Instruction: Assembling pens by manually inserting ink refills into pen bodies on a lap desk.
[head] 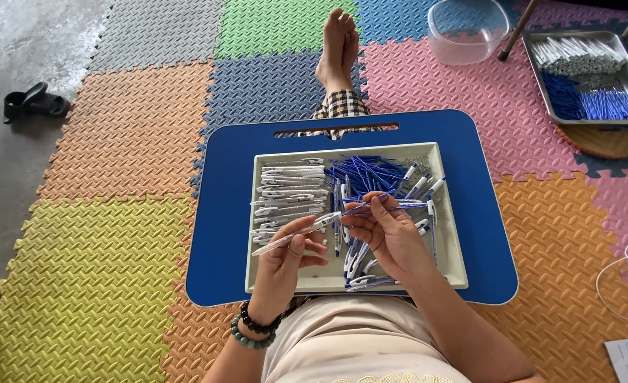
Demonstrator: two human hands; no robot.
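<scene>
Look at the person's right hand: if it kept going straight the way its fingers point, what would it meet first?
Probably the white pen barrel held in the left hand: the right hand points a thin blue refill toward its open end. Depth is unclear.

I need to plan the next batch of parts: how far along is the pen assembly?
Done, it seems: some assembled pens at the white tray's near edge. In hand: the left hand holds a white pen barrel, the right hand a blue refill. Left: a row of white barrels and a heap of blue refills.
</scene>
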